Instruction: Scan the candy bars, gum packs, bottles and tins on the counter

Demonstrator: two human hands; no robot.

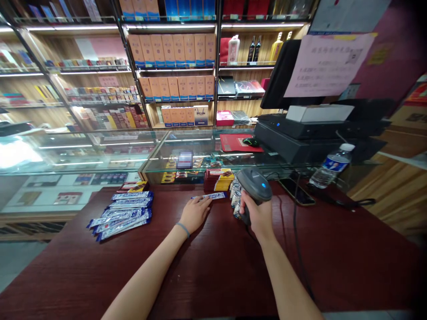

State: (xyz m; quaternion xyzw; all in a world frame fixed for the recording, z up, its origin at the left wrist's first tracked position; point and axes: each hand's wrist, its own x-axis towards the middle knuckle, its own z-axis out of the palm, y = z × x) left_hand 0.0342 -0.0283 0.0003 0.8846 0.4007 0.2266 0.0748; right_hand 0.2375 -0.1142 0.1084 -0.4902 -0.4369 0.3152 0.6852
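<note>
My right hand [258, 218] is wrapped around the handle of a dark grey barcode scanner [255, 183] showing a blue light. The scanner is raised above the dark red table. Flat on the tabletop, my left hand [195, 212] rests its fingertips on one slim blue-and-white packet [217, 195]; the packet's left part is under the fingers. Off to the left lies a fanned pile of similar blue-and-white packets [125, 212]. Behind the scanner stands a row of small silvery packs [235, 195], partly hidden. A stack of red-and-yellow packs [218, 179] sits just beyond my left hand.
A phone [296, 192], a water bottle [330, 165] and a black cable [295, 231] are on the right. Beyond the table is a glass display counter [156, 153] with a mouse [251, 142] on a red pad and a monitor [282, 73]. Stocked shelves line the wall.
</note>
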